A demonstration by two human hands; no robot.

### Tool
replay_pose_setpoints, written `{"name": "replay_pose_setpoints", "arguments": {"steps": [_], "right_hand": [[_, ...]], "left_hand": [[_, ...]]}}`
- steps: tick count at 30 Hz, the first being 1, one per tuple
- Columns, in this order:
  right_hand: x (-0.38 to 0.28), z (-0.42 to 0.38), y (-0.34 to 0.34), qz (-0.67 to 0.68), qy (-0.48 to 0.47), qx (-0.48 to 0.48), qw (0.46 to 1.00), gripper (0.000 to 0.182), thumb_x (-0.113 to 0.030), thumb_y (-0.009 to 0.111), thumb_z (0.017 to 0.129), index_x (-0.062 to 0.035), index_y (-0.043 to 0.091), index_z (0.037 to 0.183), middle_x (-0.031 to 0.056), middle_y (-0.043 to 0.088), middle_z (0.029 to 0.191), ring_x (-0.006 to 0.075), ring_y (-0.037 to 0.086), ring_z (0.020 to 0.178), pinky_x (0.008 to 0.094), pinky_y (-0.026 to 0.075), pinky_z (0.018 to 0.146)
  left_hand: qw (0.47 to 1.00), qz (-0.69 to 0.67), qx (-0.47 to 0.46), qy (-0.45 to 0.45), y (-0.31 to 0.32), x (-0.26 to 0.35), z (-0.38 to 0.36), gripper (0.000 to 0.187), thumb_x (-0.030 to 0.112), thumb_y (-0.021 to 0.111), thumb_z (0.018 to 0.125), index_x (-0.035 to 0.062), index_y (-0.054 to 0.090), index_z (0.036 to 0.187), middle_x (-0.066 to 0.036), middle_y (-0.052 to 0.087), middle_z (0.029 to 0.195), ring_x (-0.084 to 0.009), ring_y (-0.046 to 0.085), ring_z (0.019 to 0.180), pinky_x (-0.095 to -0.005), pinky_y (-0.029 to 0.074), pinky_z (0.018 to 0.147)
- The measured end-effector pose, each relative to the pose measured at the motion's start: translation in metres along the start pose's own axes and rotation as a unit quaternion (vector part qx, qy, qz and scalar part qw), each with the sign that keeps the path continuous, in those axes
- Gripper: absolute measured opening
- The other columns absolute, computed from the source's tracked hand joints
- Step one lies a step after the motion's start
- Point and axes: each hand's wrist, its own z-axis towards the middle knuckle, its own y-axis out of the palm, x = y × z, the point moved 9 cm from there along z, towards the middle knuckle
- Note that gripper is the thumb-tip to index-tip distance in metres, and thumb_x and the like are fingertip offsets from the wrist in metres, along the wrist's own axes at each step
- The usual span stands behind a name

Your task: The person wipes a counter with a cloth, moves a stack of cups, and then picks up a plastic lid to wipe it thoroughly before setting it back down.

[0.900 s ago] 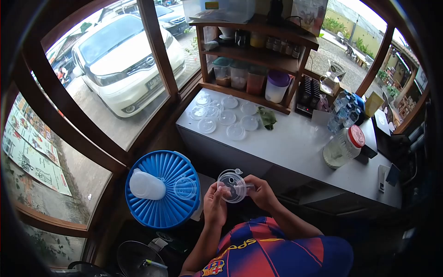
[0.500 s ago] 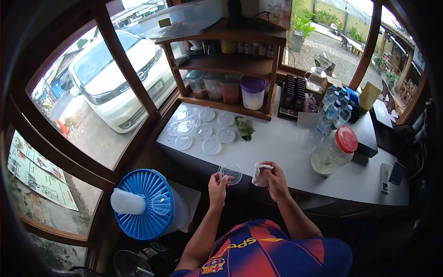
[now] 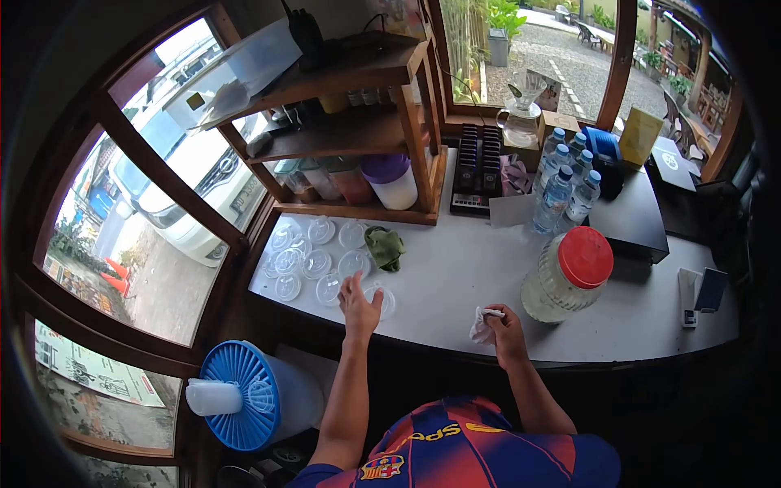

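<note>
My left hand (image 3: 359, 309) is over the counter's front edge on the left, fingers spread. Right beside its thumb, a clear plastic lid (image 3: 386, 304) lies on the counter, partly hidden by the hand. Beyond the fingertips several more clear round lids (image 3: 316, 264) lie spread out, some overlapping. In my right hand (image 3: 509, 332), a crumpled white cloth or tissue (image 3: 480, 327) is pinched between thumb and fingers, near the front edge. A crumpled green cloth (image 3: 385, 249) rests just behind the lids.
A large jar with a red lid (image 3: 585, 257) stands to the right, with several water bottles (image 3: 558, 198) behind it. A wooden shelf (image 3: 342, 137) holds containers at the back left. Below the counter, a blue-lidded bin (image 3: 268, 404) carries stacked plastic cups (image 3: 213, 398).
My left hand has moved forward and left from in front of the counter and let go of the clear lid, now on the counter. My right hand keeps the white cloth; the view has shifted.
</note>
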Motion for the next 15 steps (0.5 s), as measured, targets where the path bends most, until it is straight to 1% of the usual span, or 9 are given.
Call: {"name": "replay_pose_setpoints", "arguments": {"steps": [1, 3, 6, 7, 9, 10, 12, 13, 15], "right_hand": [[0.002, 0.003, 0.000, -0.007, 0.006, -0.004, 1.000, 0.016, -0.001, 0.055, 0.093, -0.0046, 0.062, 0.107, 0.0037, 0.063, 0.096, 0.0118, 0.061, 0.087, 0.0284, 0.052, 0.079], [0.008, 0.005, 0.005, -0.010, 0.019, -0.015, 1.000, 0.015, -0.003, 0.056, 0.094, -0.0039, 0.063, 0.108, 0.0038, 0.064, 0.095, 0.0111, 0.062, 0.084, 0.0276, 0.053, 0.075], [0.015, 0.007, 0.010, -0.016, 0.018, -0.040, 0.999, 0.015, -0.003, 0.057, 0.095, -0.0035, 0.063, 0.108, 0.0041, 0.065, 0.094, 0.0110, 0.062, 0.082, 0.0270, 0.053, 0.073], [0.017, 0.007, 0.011, -0.018, 0.016, -0.049, 0.999, 0.015, -0.003, 0.057, 0.095, -0.0035, 0.063, 0.109, 0.0043, 0.065, 0.094, 0.0112, 0.063, 0.082, 0.0270, 0.053, 0.072], [0.021, 0.006, 0.009, -0.025, 0.018, -0.038, 0.999, 0.015, -0.002, 0.057, 0.095, -0.0031, 0.062, 0.109, 0.0048, 0.065, 0.093, 0.0119, 0.063, 0.082, 0.0280, 0.054, 0.072], [0.024, 0.005, 0.009, -0.028, 0.022, -0.031, 0.999, 0.015, -0.002, 0.057, 0.094, -0.0030, 0.062, 0.109, 0.0050, 0.065, 0.093, 0.0123, 0.064, 0.082, 0.0285, 0.055, 0.072], [0.028, 0.006, 0.010, -0.009, 0.032, -0.027, 0.999, 0.015, -0.002, 0.057, 0.094, -0.0027, 0.062, 0.108, 0.0057, 0.065, 0.093, 0.0134, 0.064, 0.082, 0.0301, 0.056, 0.072], [0.028, 0.007, 0.011, -0.002, 0.038, -0.026, 0.999, 0.014, -0.002, 0.057, 0.094, -0.0026, 0.062, 0.108, 0.0060, 0.065, 0.093, 0.0139, 0.064, 0.082, 0.0308, 0.056, 0.072], [0.021, 0.007, 0.015, -0.026, 0.043, -0.018, 0.999, 0.015, -0.002, 0.055, 0.094, -0.0032, 0.061, 0.108, 0.0059, 0.064, 0.094, 0.0141, 0.064, 0.083, 0.0305, 0.056, 0.071]], "left_hand": [[1.000, 0.004, -0.013, 0.007, 0.005, 0.022, 0.012, 0.078, 0.033, 0.074, 0.087, 0.0193, 0.034, 0.153, -0.031, 0.026, 0.154, -0.0511, 0.032, 0.138, -0.0589, 0.028, 0.112], [0.998, 0.042, -0.035, -0.001, 0.016, 0.052, 0.036, 0.074, 0.038, 0.071, 0.089, 0.0229, 0.036, 0.153, -0.029, 0.027, 0.154, -0.0501, 0.030, 0.140, -0.0593, 0.028, 0.112], [0.990, 0.063, -0.120, 0.026, 0.063, 0.067, 0.070, 0.069, 0.044, 0.068, 0.090, 0.0172, 0.045, 0.149, -0.024, 0.030, 0.156, -0.0437, 0.030, 0.143, -0.0596, 0.026, 0.114], [0.986, 0.069, -0.139, 0.056, 0.076, 0.079, 0.071, 0.067, 0.045, 0.068, 0.090, 0.0149, 0.048, 0.146, -0.022, 0.031, 0.156, -0.0414, 0.031, 0.143, -0.0597, 0.026, 0.114], [0.974, 0.083, -0.177, 0.117, 0.107, 0.104, 0.071, 0.065, 0.046, 0.067, 0.089, 0.0103, 0.054, 0.141, -0.019, 0.034, 0.157, -0.0367, 0.032, 0.144, -0.0597, 0.026, 0.114], [0.974, 0.025, -0.193, 0.117, 0.118, 0.116, 0.069, 0.063, 0.045, 0.067, 0.089, 0.0051, 0.057, 0.137, -0.017, 0.035, 0.158, -0.0344, 0.034, 0.144, -0.0586, 0.027, 0.115], [0.964, -0.008, -0.209, 0.166, 0.133, 0.139, 0.052, 0.065, 0.045, 0.068, 0.089, 0.0054, 0.056, 0.139, -0.020, 0.033, 0.158, -0.0369, 0.034, 0.144, -0.0536, 0.029, 0.115], [0.959, -0.035, -0.206, 0.191, 0.125, 0.155, 0.038, 0.063, 0.043, 0.068, 0.090, 0.0052, 0.055, 0.139, -0.022, 0.034, 0.156, -0.0385, 0.034, 0.143, -0.0525, 0.029, 0.115], [0.952, -0.121, -0.167, 0.229, 0.102, 0.173, 0.013, 0.058, 0.039, 0.066, 0.092, 0.0050, 0.055, 0.138, -0.023, 0.036, 0.154, -0.0395, 0.035, 0.142, -0.0519, 0.030, 0.115]]}}
